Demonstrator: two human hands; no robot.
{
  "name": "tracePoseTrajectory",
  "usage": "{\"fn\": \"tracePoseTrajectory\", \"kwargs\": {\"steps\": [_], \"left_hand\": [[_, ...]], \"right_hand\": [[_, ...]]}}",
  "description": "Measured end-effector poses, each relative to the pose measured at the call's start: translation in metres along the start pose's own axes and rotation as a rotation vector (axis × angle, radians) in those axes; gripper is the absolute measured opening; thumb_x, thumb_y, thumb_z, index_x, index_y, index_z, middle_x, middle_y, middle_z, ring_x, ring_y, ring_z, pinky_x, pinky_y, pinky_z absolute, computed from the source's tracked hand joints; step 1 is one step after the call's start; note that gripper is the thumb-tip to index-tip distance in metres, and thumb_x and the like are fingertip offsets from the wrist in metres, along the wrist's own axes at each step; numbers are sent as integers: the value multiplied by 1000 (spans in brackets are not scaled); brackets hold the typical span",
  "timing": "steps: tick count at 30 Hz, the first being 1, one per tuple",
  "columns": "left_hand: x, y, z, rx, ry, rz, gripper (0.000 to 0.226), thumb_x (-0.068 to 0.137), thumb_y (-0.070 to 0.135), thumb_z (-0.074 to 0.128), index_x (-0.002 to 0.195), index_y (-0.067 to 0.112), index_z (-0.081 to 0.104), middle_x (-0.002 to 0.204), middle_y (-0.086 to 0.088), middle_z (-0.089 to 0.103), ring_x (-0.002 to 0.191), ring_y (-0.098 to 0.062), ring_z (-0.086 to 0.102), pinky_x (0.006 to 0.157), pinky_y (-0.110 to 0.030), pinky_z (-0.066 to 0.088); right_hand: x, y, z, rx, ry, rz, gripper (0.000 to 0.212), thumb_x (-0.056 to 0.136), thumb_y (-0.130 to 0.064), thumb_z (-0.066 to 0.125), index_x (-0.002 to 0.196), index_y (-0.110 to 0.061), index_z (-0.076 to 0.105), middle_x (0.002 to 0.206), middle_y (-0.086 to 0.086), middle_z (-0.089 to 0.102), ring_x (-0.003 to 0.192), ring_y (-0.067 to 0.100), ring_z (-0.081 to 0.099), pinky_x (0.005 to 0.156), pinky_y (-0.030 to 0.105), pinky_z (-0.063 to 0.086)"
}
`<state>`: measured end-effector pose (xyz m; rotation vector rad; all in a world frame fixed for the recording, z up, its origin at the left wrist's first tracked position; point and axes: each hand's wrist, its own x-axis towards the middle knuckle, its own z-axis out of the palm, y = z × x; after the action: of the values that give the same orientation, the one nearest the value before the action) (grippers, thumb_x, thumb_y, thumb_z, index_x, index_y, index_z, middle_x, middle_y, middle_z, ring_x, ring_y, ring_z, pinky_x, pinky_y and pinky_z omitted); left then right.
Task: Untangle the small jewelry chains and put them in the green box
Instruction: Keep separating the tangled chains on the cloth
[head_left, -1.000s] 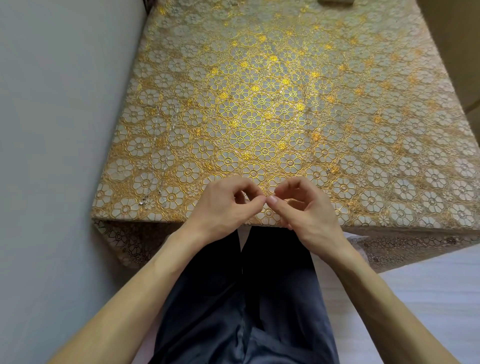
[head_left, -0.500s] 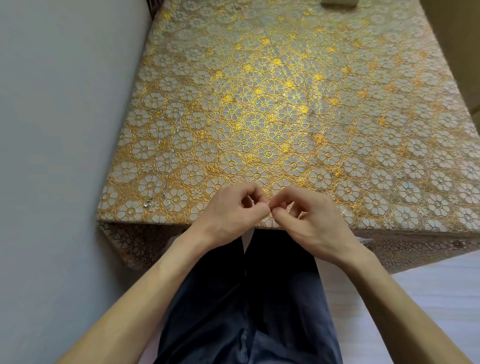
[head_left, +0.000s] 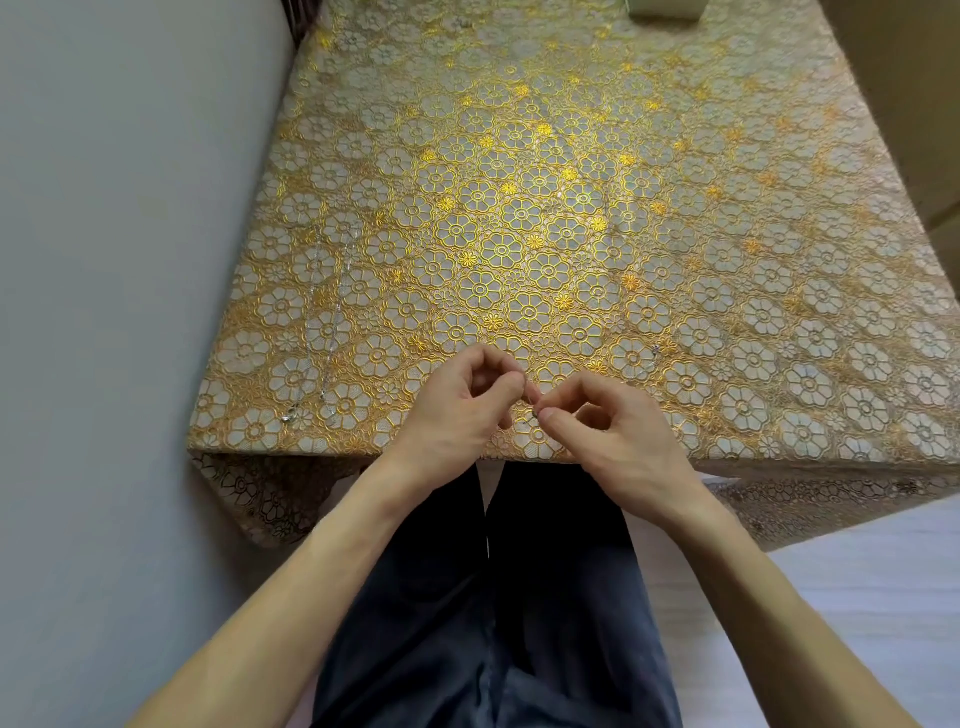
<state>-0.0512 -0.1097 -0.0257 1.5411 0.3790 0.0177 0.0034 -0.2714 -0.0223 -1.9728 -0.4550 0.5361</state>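
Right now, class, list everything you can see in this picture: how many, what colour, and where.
cloth: one, gold floral, covering the table.
loose chain: one, silver, stretched out on the cloth near the table's left edge.
held chain: one, silver, pinched between both hands over the table's near edge.
box: one, pale green, at the far edge, cut off by the frame.
wall: one, grey, left of the table.
trousers: one pair, dark, below the near edge.
left hand: one, pinching the held chain.
right hand: one, pinching the held chain.
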Motion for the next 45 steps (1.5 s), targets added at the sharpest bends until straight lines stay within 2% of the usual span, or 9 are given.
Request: {"fn": "tracePoseTrajectory", "kwargs": {"steps": [7, 12, 18, 20, 23, 25, 31, 37, 45], "left_hand": [[1, 0, -3, -99, -18, -50, 15, 100, 0, 54, 91, 12, 56, 66, 4, 63, 49, -5, 44, 50, -13, 39], [4, 1, -12, -244, -85, -115, 13, 86, 18, 65, 96, 14, 58, 70, 3, 63, 57, -8, 49, 51, -14, 38], [2, 1, -15, -346, -151, -149, 28, 77, 11, 72, 102, 13, 59, 84, 1, 65, 72, -12, 57, 60, -24, 39], [1, 1, -14, -363, -128, -148, 33, 78, 6, 79, 103, 12, 57, 84, 2, 66, 74, -12, 60, 62, -24, 42], [0, 0, -13, -388, -82, -139, 26, 81, 5, 71, 101, 10, 57, 84, 0, 68, 79, -15, 64, 66, -25, 45], [0, -2, -13, -384, -56, -139, 19, 87, 0, 67, 100, 11, 58, 84, 0, 70, 79, -16, 65, 67, -26, 47], [1, -4, -11, -416, -31, -135, 17, 88, -1, 65, 97, 12, 57, 83, 0, 70, 83, -19, 67, 70, -23, 50], [1, -6, -11, -582, -46, -145, 28, 76, 2, 69, 100, 8, 57, 85, -6, 68, 82, -24, 72, 79, -27, 58], [1, -8, -3, -544, 76, -134, 22, 91, -7, 62, 102, 10, 56, 84, -1, 69, 82, -19, 71, 74, -24, 58]], "right_hand": [[1, 2, -1, 172, 13, 101, 19, 89, -12, 71, 75, -24, 71, 56, -13, 57, 56, 13, 47, 55, 31, 39], [-1, 4, -1, 273, 0, 153, 12, 92, -7, 66, 84, -14, 70, 50, -14, 53, 46, 2, 46, 49, 17, 39], [-2, 7, 0, 301, 9, 141, 8, 93, -6, 64, 88, -11, 68, 51, -14, 53, 43, 1, 45, 47, 16, 39], [-3, 4, 0, 335, 4, 130, 11, 93, -6, 65, 86, -14, 67, 57, -10, 58, 44, 3, 46, 46, 17, 38], [-2, 3, 0, 440, -1, 128, 16, 94, -4, 64, 82, -14, 65, 98, -2, 74, 48, 11, 51, 44, 18, 40], [0, 3, 2, 462, -18, 127, 13, 95, -5, 62, 85, -12, 63, 108, 3, 74, 50, 15, 55, 42, 18, 41], [2, 4, 7, 457, -2, 150, 14, 99, -1, 53, 92, -11, 59, 73, -2, 68, 46, 10, 50, 37, 17, 35], [4, 2, 8, 450, -16, 178, 16, 99, -1, 52, 89, -10, 59, 61, -8, 56, 42, 7, 42, 39, 17, 31], [3, 5, 9, 341, 10, 139, 16, 99, -8, 57, 86, -15, 63, 54, -19, 50, 48, -1, 41, 47, 11, 35]]}}
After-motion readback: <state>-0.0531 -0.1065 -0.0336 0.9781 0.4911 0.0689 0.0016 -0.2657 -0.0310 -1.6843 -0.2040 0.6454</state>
